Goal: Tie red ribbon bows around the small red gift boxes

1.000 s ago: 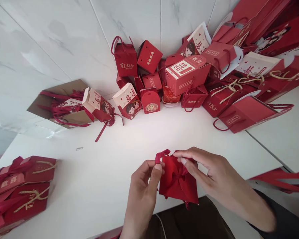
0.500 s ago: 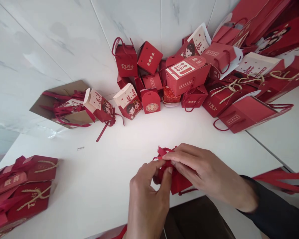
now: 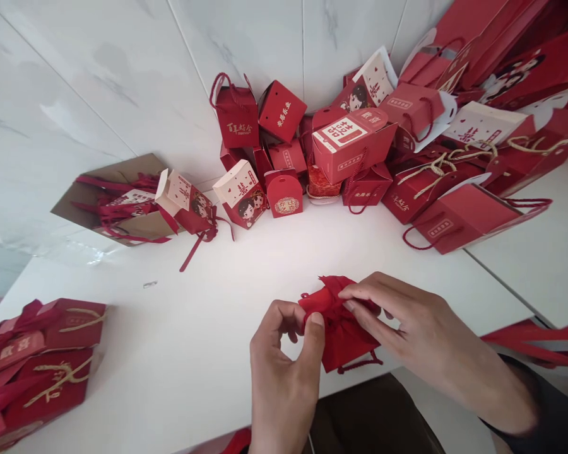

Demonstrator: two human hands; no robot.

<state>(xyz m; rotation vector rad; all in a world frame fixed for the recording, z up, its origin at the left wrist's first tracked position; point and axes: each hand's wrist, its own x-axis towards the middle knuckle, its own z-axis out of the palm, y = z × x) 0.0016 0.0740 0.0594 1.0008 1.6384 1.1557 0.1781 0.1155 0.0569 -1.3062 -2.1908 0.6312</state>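
Observation:
A small red cloth pouch (image 3: 345,337) with a drawstring lies at the near edge of the white table (image 3: 208,315). My left hand (image 3: 284,372) pinches the pouch's left top edge between thumb and forefinger. My right hand (image 3: 407,328) comes in from the right, and its fingertips grip the bunched opening at the top. A loop of red cord hangs out below the pouch.
A heap of red gift boxes and bags (image 3: 360,145) fills the far corner against the marble wall. A brown cardboard box (image 3: 118,195) holding red ribbons lies at the left. Red bags with gold cord (image 3: 38,366) sit at the near left.
The pouch has gone from held up and flat to bunched at its mouth and lowered onto the table. Both hands shifted slightly right and kept hold of its top.

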